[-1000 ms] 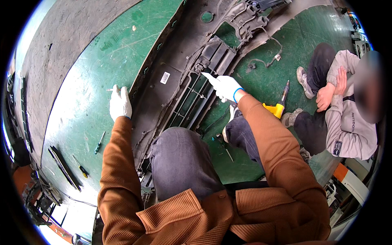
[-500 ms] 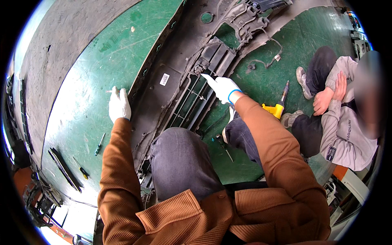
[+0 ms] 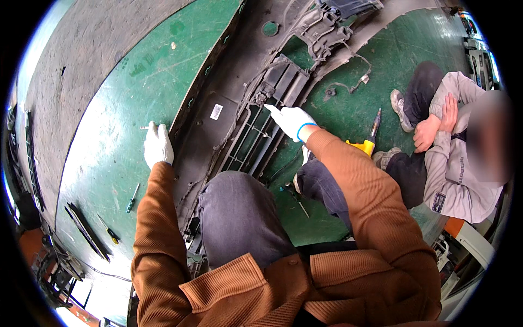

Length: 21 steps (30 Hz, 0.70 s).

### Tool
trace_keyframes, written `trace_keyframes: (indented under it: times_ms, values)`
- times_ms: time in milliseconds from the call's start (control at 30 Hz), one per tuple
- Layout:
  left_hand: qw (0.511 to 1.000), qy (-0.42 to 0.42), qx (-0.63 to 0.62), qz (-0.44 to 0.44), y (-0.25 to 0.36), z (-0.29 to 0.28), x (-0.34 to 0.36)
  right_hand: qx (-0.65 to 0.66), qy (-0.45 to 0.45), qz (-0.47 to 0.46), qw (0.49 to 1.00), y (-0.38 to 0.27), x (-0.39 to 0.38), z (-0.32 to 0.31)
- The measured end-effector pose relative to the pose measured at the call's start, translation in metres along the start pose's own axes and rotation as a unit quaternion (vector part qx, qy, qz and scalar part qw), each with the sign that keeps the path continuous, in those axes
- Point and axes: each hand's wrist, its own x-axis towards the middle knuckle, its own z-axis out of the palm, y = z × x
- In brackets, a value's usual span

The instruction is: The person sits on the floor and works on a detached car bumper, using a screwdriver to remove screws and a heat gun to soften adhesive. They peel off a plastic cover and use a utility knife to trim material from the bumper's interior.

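A large dark car bumper (image 3: 196, 122) lies with its inner side up, running from beneath my knee to the far right. My left hand (image 3: 158, 146), in a white glove, is beside the bumper's left edge. Its fingertips are pinched on a small silver metal piece (image 3: 144, 127), mostly covered by the glove. My gloved right hand (image 3: 294, 121) is over the black grille (image 3: 252, 139) in the bumper. Its index finger stretches toward a small dark mechanism (image 3: 263, 94) at the grille's upper end; whether it touches cannot be told. The other fingers are partly curled, with nothing seen in them.
A yellow-handled tool (image 3: 366, 144) lies on the green floor (image 3: 120, 109) to the right, before a seated person (image 3: 452, 147) with crossed arms. Screwdrivers (image 3: 133, 198) (image 3: 109, 231) and a black strip (image 3: 87, 231) lie at left. Another screwdriver (image 3: 297, 197) is by my shoe.
The whole view has shifted slightly. Both hands keep nearly the same places against the bumper, the left still with the small metal piece and the right still pointing at the mechanism.
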Motion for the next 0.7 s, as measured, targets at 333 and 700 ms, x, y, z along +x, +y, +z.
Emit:
trace_keyframes:
  times_ms: [333, 700]
  values:
    - [0.999, 0.024, 0.024, -0.001, -0.009, 0.008, 0.004, -0.056, -0.015, -0.023, 0.998, -0.004, -0.002, -0.007]
    - [0.999, -0.01, 0.02, -0.028, 0.006, -0.003, 0.005, -0.219, -0.037, -0.115, 0.968, 0.018, 0.026, 0.019]
